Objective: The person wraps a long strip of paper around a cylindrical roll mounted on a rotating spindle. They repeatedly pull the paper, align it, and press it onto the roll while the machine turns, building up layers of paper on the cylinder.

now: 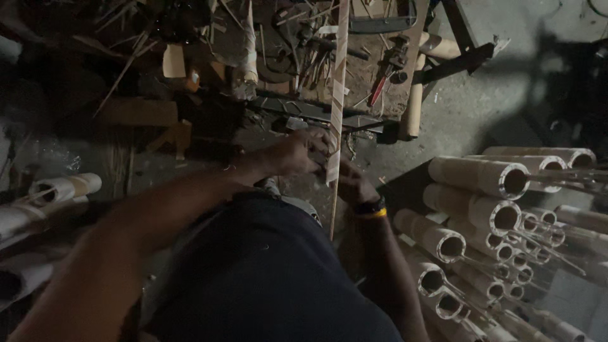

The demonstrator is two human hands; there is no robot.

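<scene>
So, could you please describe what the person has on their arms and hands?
Both forearms are bare, with no sleeves or gloves in view. The left hand wears nothing. The right hand has a dark wristband at the wrist with a yellow band right beside it.

Both Hands on a Bamboo Strip

Left hand [297, 152] closed around a long pale bamboo strip [337, 76], fingers [316, 140] wrapped at its lower part. Right hand [354, 185] just below those fingers, also gripping the strip, with a dark and yellow wristband [372, 209] at the wrist. Strip rising well above the fingers toward scattered hand tools [386, 69] and splinters. Stacked cut bamboo tubes [487, 209], open ends showing, right of the fingers. More tubes [60, 190] far left of them.
</scene>
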